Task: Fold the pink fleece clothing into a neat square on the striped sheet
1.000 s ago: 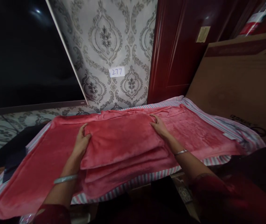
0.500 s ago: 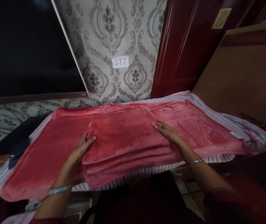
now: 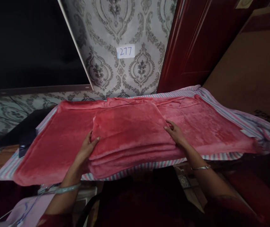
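A red plush blanket lies folded in several layers on the middle of a wider spread of the same red plush fabric. My left hand is at its left edge, thumb on top and fingers down the side, partly hidden by the fold. At the right edge, my right hand holds it the same way, thumb on the upper layer. The layered front edge faces me. Whether the folded part and the spread are one piece, I cannot tell.
A striped cloth lies beneath the red fabric. Behind it are a patterned wall with a "277" label and a dark screen at left. A large cardboard box stands at right, beside a dark red door.
The view has tilted down a little, so everything sits higher and slightly to the right. Both hands stay at the folded blanket's sides; its front layers look slightly flatter.
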A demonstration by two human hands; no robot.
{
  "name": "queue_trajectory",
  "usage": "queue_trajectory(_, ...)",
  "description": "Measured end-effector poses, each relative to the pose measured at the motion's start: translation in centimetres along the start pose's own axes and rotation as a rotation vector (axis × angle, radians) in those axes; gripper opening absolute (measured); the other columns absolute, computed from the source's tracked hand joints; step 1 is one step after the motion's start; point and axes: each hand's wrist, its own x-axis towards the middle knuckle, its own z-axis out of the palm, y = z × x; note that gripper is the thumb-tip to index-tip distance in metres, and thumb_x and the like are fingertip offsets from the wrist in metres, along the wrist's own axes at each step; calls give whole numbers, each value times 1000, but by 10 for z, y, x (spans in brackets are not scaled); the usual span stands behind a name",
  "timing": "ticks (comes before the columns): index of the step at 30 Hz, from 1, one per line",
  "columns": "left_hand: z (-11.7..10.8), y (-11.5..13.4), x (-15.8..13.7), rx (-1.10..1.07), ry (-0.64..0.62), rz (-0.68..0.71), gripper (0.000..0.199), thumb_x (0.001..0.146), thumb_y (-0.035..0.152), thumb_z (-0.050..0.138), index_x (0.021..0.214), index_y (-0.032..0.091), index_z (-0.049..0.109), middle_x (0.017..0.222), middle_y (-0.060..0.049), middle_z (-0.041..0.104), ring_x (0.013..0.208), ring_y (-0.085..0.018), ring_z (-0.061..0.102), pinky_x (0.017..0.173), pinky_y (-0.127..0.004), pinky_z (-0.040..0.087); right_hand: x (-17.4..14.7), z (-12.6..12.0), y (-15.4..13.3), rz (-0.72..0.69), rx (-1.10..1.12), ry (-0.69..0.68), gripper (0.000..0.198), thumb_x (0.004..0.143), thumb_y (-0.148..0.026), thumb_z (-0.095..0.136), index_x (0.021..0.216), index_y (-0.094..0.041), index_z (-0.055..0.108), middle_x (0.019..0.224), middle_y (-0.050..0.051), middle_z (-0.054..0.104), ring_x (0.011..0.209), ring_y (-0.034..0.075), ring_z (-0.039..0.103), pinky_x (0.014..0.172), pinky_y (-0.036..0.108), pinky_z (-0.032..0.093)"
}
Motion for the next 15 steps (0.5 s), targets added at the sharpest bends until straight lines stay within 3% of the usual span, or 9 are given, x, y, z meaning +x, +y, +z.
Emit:
queue_trajectory(3, -6, 12, -1, 100, 92, 72, 67, 63, 24, 86, 126, 22, 63, 115, -10, 70, 106, -27, 68, 89, -35, 56, 3, -6, -10, -64, -151, 73, 76, 82, -65, 55, 137, -14, 59, 99, 14, 72, 87, 29, 66, 83, 47, 54)
queue_trajectory(5, 1, 26, -2, 218, 108, 245, 67, 67, 28, 84, 130, 23, 63, 123, -11, 68, 113, -28, 66, 97, -38, 53, 5, -2, -29, -211, -269, 121, 70, 88, -62, 50, 140, -16, 58, 119, 17, 70, 106, 33, 64, 97, 52, 49)
queue_trajectory(7, 19, 37, -6, 358, 23, 467, 63, 75, 36, 78, 135, 22, 61, 137, -13, 64, 130, -31, 57, 112, -43, 43, 5, 11, -54, -382, -381, 86, 64, 94, -56, 47, 146, -19, 53, 141, 16, 60, 130, 34, 53, 111, 54, 38)
queue_trajectory(10, 61, 40, -15, 644, -214, 698, 65, 87, 47, 65, 144, 18, 55, 154, -16, 50, 147, -33, 39, 124, -50, 25, -2, 43, -90, -507, -550, -95, 65, 99, -51, 44, 156, -21, 42, 160, 13, 41, 147, 33, 35, 120, 54, 28)
queue_trajectory(12, 86, 31, -22, 843, -330, 735, 70, 90, 53, 60, 149, 17, 49, 161, -17, 40, 152, -35, 30, 124, -55, 20, -10, 64, -102, -509, -675, -210, 65, 99, -52, 43, 157, -23, 40, 165, 12, 33, 152, 34, 27, 120, 58, 24)
queue_trajectory(15, 104, 7, -28, 1066, -392, 726, 71, 93, 56, 54, 153, 20, 44, 164, -18, 32, 154, -35, 25, 123, -60, 17, -21, 82, -100, -493, -809, -328, 63, 100, -55, 42, 157, -27, 41, 166, 9, 31, 153, 33, 25, 121, 60, 20)
